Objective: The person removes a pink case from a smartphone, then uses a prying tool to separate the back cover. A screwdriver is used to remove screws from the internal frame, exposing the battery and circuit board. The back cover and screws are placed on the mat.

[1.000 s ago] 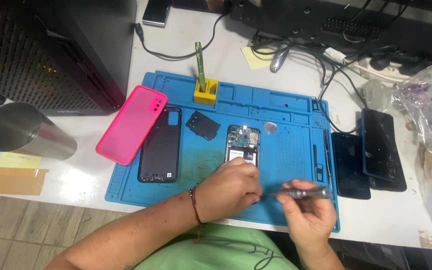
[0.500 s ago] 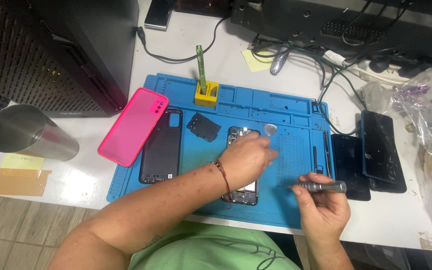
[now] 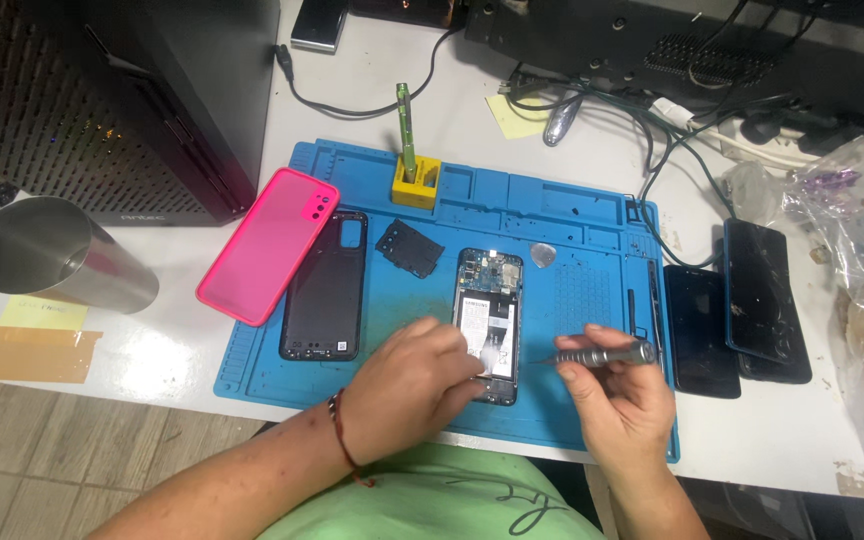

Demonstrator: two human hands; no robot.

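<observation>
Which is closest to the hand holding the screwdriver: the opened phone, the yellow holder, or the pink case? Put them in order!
From the right hand:
1. Opened phone, just to its left on the blue mat.
2. Yellow holder, farther up, at the mat's top edge.
3. Pink case, far left, over the mat's edge.

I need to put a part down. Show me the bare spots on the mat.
Free: the blue mat between the yellow holder and the pick, and its textured patch right of the opened phone. Crowded: the mat's left, under the black back cover and pink case.
</observation>
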